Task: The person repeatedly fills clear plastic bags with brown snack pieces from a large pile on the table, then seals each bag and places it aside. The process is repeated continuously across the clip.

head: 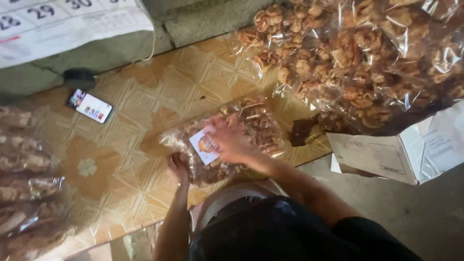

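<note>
A clear plastic bag of brown fried snacks (256,126) with a small white label (204,143) lies on the patterned mat (125,121). My right hand (231,141) rests flat on top of the bag beside the label, fingers spread. My left hand (178,167) pinches the bag's near left end, fingers closed on the plastic.
A very large clear bag of the same snacks (367,58) fills the upper right. Packed bags (24,183) stack along the left edge. A lit phone (90,106) lies on the mat, a calendar sheet (63,24) behind it, a cardboard box (406,150) at right.
</note>
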